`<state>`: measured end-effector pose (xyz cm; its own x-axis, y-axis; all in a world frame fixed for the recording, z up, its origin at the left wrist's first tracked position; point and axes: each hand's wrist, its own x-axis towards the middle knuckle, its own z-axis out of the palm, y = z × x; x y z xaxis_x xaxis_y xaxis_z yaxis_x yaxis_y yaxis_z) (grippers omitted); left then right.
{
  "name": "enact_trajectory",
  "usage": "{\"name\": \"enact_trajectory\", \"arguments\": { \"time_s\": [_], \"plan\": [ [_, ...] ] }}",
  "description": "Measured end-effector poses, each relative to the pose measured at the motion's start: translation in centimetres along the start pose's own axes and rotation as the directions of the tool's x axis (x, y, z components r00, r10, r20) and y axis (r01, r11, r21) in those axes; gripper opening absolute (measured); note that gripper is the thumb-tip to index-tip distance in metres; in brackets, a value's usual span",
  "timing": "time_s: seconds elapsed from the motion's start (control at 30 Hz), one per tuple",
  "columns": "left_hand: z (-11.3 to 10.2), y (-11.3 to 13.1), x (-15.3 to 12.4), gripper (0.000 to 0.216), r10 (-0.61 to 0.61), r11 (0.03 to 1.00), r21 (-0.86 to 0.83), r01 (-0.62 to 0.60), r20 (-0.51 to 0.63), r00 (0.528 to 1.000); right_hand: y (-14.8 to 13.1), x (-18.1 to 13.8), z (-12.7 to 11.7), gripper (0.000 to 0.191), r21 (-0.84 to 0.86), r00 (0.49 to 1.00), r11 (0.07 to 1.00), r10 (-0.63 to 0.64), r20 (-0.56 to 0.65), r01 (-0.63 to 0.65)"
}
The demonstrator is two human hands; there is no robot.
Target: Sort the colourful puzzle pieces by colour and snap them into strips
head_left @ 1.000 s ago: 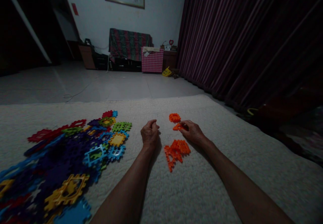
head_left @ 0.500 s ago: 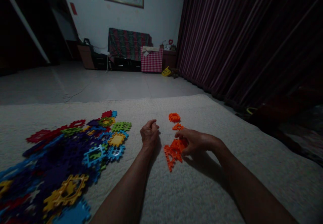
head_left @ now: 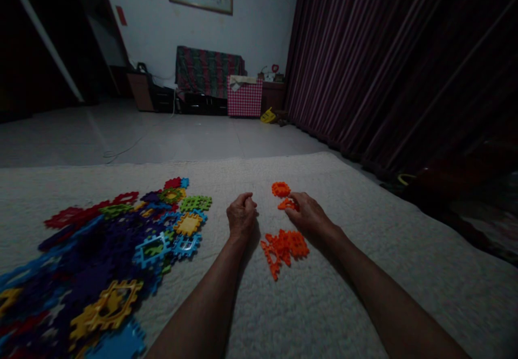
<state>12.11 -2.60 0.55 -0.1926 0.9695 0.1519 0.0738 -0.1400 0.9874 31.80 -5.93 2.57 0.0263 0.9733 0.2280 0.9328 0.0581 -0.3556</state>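
Observation:
My left hand (head_left: 241,214) rests on the cream rug (head_left: 307,305) as a closed fist, and nothing shows in it. My right hand (head_left: 306,213) lies just right of it, fingertips pinched on a small orange puzzle piece (head_left: 285,204). A round orange piece (head_left: 280,189) lies a little beyond. A small pile of orange pieces (head_left: 284,246) sits between my forearms, close to my right wrist. A large heap of mixed coloured interlocking pieces (head_left: 109,251) spreads over the rug to the left.
Dark striped curtains (head_left: 388,62) hang along the right. Beyond the rug is bare tiled floor (head_left: 162,135) with a cable, then a checked box (head_left: 244,97) and low furniture against the far wall. A dark object (head_left: 465,186) lies at the rug's right edge.
My right hand drew back to the orange pile, then reached forward again to the small orange piece. The orange pile has shifted slightly. My left fist stayed put.

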Motion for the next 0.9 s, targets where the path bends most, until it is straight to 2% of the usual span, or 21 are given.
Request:
{"name": "enact_trajectory", "arguments": {
  "time_s": [0.17,0.33,0.47,0.57,0.63,0.7,0.73,0.8,0.9],
  "plan": [
    [-0.1,0.1,0.0,0.036,0.02,0.999,0.03,-0.021,0.006,1.0,1.2,1.0,1.2,0.026,-0.002,0.996,0.999,-0.055,-0.077,0.055],
    [0.0,-0.2,0.1,0.036,0.032,0.999,0.028,-0.032,0.002,0.999,1.0,1.0,1.5,0.02,0.098,0.991,0.989,-0.098,-0.087,0.106],
    [0.1,-0.5,0.1,0.035,0.037,0.999,0.008,-0.037,0.002,0.999,-0.6,0.4,0.4,0.018,0.28,0.987,0.957,-0.111,0.117,0.074],
    [0.1,-0.3,0.0,0.035,0.036,0.999,0.013,-0.036,-0.005,0.999,-1.1,0.1,-1.7,0.021,0.362,0.941,0.931,-0.16,0.298,0.044],
    [0.0,-0.1,0.0,0.035,0.02,1.0,0.02,-0.02,-0.004,1.0,-1.2,-0.2,-3.6,0.022,0.31,0.884,0.95,-0.165,0.438,0.024],
    [0.0,-0.1,-0.1,0.035,0.018,1.0,0.025,-0.018,-0.003,1.0,-1.4,-0.7,-5.3,0.032,0.214,0.796,0.977,-0.137,0.589,0.01],
    [0.0,-0.1,-0.1,0.035,0.024,0.999,0.027,-0.024,-0.003,1.0,-1.7,-1.0,-5.9,0.038,0.164,0.775,0.986,-0.117,0.621,0.017],
    [0.0,-0.2,0.0,0.035,0.034,0.999,0.024,-0.034,0.0,0.999,-2.6,-1.8,-6.7,0.048,0.057,0.766,0.996,-0.084,0.637,0.062],
    [0.0,-0.4,0.0,0.036,0.025,1.0,0.011,-0.025,0.001,1.0,-4.2,-3.1,-6.5,0.051,-0.069,0.79,0.991,-0.05,0.611,0.116]
  ]
}}
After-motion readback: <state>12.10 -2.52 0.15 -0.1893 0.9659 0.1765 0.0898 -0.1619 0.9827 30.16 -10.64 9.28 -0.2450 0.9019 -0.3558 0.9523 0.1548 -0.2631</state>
